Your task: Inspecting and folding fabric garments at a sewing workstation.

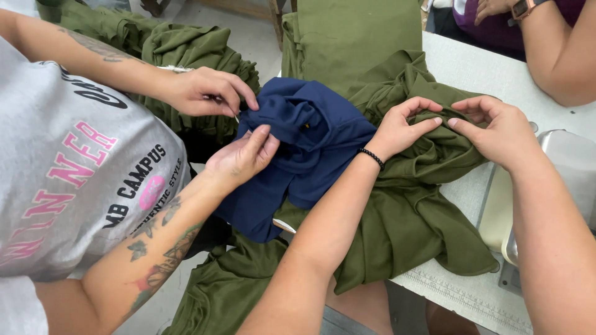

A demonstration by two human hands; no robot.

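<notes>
My left hand (400, 127), with a black bead bracelet on the wrist, and my right hand (500, 130) both pinch a fold of an olive green garment (410, 217) lying rumpled on the white table (472, 68). The fingertips of the two hands nearly meet over the fold. Just left of my left hand lies a navy blue garment (316, 142). A co-worker in a grey printed shirt, with tattooed arms, holds that garment with both hands (239, 158).
A folded stack of olive fabric (354, 37) sits at the back. More olive pieces (186, 49) are heaped behind the co-worker's arm. A metal sewing machine part (571, 161) stands at the right edge. Another person's arm with a wristwatch (552, 43) rests at top right.
</notes>
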